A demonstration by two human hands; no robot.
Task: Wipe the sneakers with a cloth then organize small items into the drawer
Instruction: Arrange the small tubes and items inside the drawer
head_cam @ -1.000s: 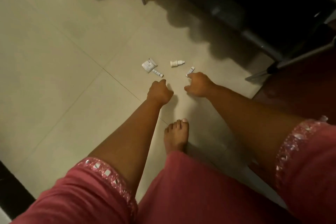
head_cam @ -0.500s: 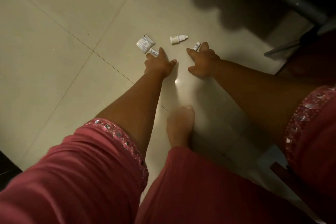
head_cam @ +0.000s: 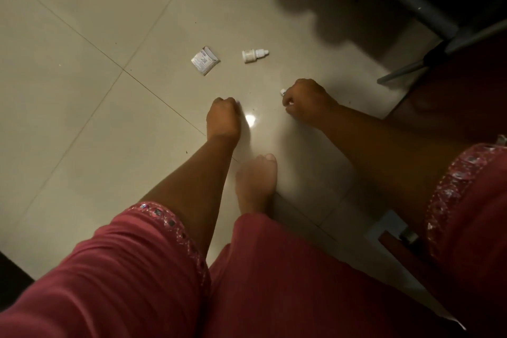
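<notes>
Beyond both curled hands, left (head_cam: 222, 115) and right (head_cam: 307, 100) gripping a white tube (head_cam: 282, 92), lies the dropper bottle (head_cam: 254, 55).

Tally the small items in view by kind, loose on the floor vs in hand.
Flat white printed sachet, loose on the tile floor: 1
Small white dropper bottle, loose on the floor: 1
Small white item, tip showing from the right hand, kind unclear: 1
Left hand: fist curled, contents hidden
Total visible: 3
</notes>
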